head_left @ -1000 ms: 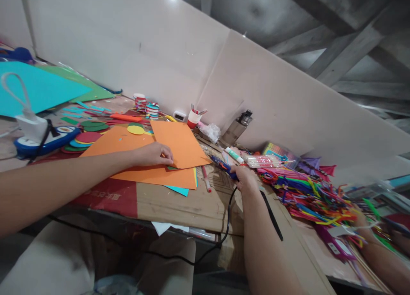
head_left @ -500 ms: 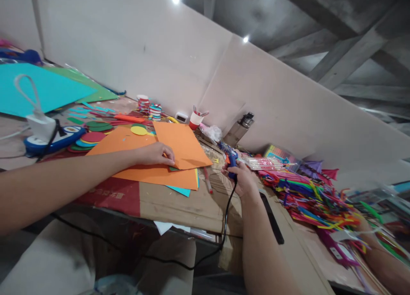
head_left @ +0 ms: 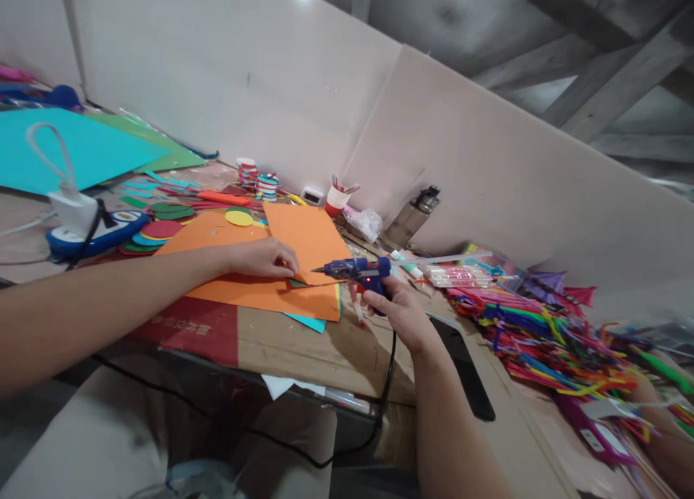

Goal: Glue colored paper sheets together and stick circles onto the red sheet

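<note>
My right hand (head_left: 398, 307) is wrapped round the handle of a blue hot glue gun (head_left: 358, 269). A long translucent glue stick (head_left: 439, 259) sticks out of its back, and a black cord hangs below. The nozzle points left, over the lower part of an orange sheet (head_left: 309, 239). At that sheet's lower left corner my left hand (head_left: 271, 257) is closed, thumb and fingers pinching the edge. A small green piece (head_left: 297, 283) shows beside the fingertips, partly hidden. Beneath lies a larger orange sheet (head_left: 254, 296), with a yellow disc (head_left: 238, 218) on it.
Coloured discs (head_left: 163, 229) and a blue power strip (head_left: 103, 231) lie at left. A pen cup (head_left: 337, 197) and a bottle (head_left: 412, 217) stand along the wall. A phone (head_left: 463, 365) and pipe cleaners (head_left: 531, 333) are at right, near another person's arm (head_left: 658, 427).
My right hand has brought the glue gun left and turned it, so its nozzle now points at the orange sheet near my left hand. My left hand stays at the corner.
</note>
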Motion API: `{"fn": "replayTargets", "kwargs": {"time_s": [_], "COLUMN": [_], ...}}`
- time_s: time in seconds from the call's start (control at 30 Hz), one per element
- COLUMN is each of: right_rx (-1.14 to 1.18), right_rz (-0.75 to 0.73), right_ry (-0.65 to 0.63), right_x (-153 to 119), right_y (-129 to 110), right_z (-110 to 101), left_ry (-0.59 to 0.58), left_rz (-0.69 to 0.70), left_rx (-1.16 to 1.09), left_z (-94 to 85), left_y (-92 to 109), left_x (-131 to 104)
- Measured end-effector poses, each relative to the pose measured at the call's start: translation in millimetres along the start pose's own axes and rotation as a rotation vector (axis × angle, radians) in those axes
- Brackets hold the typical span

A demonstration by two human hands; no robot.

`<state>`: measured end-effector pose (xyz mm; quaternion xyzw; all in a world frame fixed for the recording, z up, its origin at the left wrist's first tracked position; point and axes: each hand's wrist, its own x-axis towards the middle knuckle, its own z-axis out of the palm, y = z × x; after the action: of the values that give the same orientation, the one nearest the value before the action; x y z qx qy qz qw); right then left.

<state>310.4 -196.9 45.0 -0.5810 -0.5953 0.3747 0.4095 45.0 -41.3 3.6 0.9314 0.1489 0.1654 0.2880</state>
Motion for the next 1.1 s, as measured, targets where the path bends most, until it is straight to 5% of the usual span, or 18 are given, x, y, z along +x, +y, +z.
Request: {"fn": "replayTargets", "kwargs": {"time_s": [0.23, 0.87, 1.1], "right_rx": [-0.284, -0.515, -0.61], "right_rz": [-0.042, -0.161, -0.105], "right_ry": [-0.034, -0.021, 0.014], "right_x": [0.5, 9.8, 0.5], "right_y": [-7.0, -5.3, -12.3], "right_z": [12.9, 47.3, 41.0], "left_ry": [0.013, -0.007, -0.02], "left_rz": [-0.041, -0.023, -0.03], "left_rx": [0.001, -0.016, -0.039], "left_z": [-0.6, -0.4, 0.6], "left_y": [-0.7, -6.2, -10.4], "left_x": [1.3, 2.4, 2.2]}}
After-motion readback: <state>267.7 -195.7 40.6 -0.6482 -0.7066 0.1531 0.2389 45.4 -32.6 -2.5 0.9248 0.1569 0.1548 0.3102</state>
